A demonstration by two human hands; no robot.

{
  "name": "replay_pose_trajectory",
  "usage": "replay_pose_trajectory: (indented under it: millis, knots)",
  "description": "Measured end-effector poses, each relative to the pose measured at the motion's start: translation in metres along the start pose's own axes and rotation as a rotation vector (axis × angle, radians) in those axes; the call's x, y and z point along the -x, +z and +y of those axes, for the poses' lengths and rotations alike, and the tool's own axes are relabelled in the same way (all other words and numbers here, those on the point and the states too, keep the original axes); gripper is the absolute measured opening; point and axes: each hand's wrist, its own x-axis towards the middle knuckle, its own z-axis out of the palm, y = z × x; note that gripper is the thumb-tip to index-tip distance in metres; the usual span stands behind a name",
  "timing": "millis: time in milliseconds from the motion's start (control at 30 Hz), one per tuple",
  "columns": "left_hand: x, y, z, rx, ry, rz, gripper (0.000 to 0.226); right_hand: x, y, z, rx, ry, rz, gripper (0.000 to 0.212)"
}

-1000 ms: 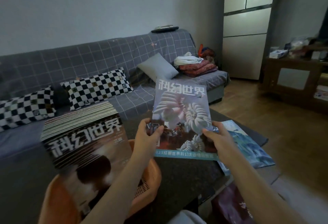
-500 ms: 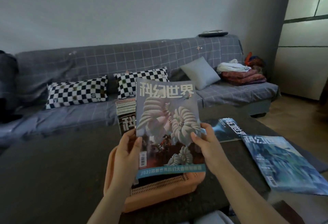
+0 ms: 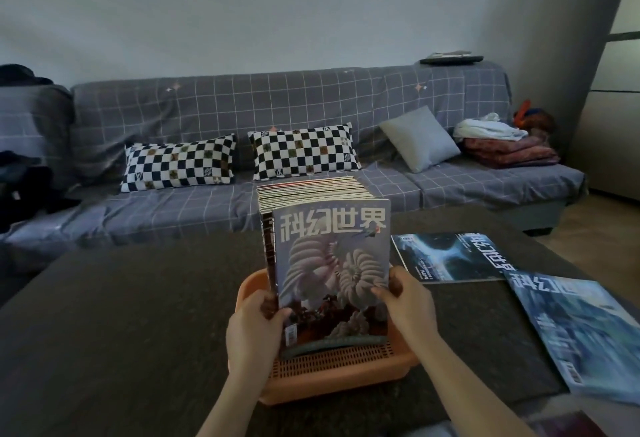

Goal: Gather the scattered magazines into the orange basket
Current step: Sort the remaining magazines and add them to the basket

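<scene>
Orange plastic, the basket sat on the dark table before me, a row of magazines upright inside. I held one magazine upright at the row's front, its foot in the basket, my left hand gripping its left edge and my right hand its right. Two more magazines lay flat on the table to my right.

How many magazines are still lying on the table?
2: a dark blue magazine right of the orange basket, and a light blue magazine nearer the right edge. More may be hidden outside the view.
</scene>
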Motion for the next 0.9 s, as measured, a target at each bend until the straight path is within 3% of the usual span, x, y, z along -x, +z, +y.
replay_pose_trajectory:
  millis: [100,300,500,633,900]
  knots:
    - [0.0006,0.0021,0.0003,-0.038,-0.006,-0.007,0.031,-0.0024,0.0029,0.0002,0.072,-0.032,0.036,0.041]
    - [0.0007,0.0060,-0.0014,-0.051,-0.038,-0.019,0.024,-0.0032,0.0079,0.0025,0.092,-0.051,0.065,0.040]
    - [0.0018,0.0070,-0.0027,-0.009,-0.052,0.082,0.022,-0.0021,0.0091,0.0044,0.086,-0.089,0.064,0.045]
    - [0.0032,0.0078,-0.0044,-0.033,-0.007,0.084,0.036,0.0006,0.0091,0.0025,0.029,-0.125,0.020,0.058]
    - [0.0062,0.0022,-0.0009,-0.100,0.057,0.037,0.025,-0.0013,0.0107,0.0021,0.066,-0.143,-0.070,0.054]
